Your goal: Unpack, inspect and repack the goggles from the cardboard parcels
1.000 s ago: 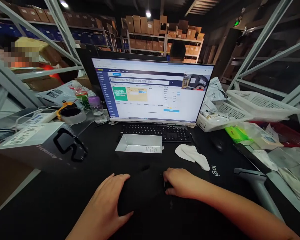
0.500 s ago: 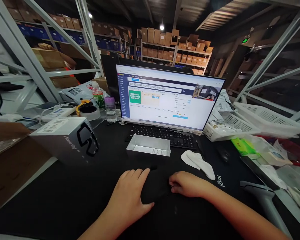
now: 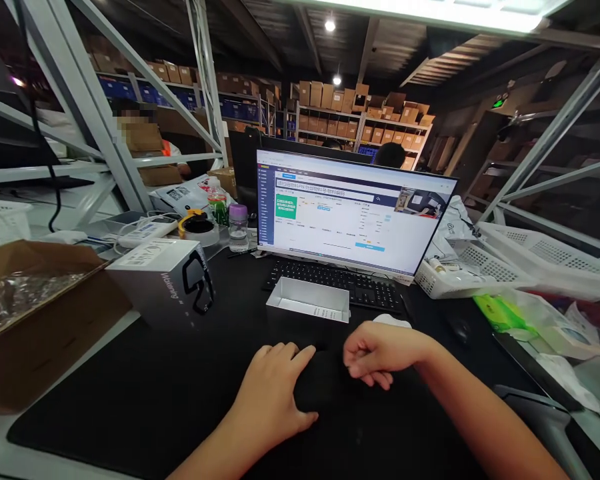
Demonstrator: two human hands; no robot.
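My left hand (image 3: 275,393) lies flat, fingers stretched out, on the left part of a black soft item (image 3: 327,390). That item rests on the black desk mat (image 3: 130,407) and is hard to tell from it. My right hand (image 3: 380,357) hovers just above the item's right edge with its fingers curled into a pinch. What it pinches is hidden. An open grey shallow box (image 3: 307,307) stands just beyond both hands, in front of the keyboard (image 3: 340,281).
A lit monitor (image 3: 353,210) stands behind the keyboard. A grey product box (image 3: 163,280) and an open cardboard carton (image 3: 25,313) are at the left. White baskets (image 3: 510,257), a mouse (image 3: 460,328) and a handheld scanner (image 3: 545,417) are at the right. A person sits behind the racks at far left.
My right hand has lifted off the black item and curled its fingers. My left hand has slid a little right over it. The view has tilted up and turned left.
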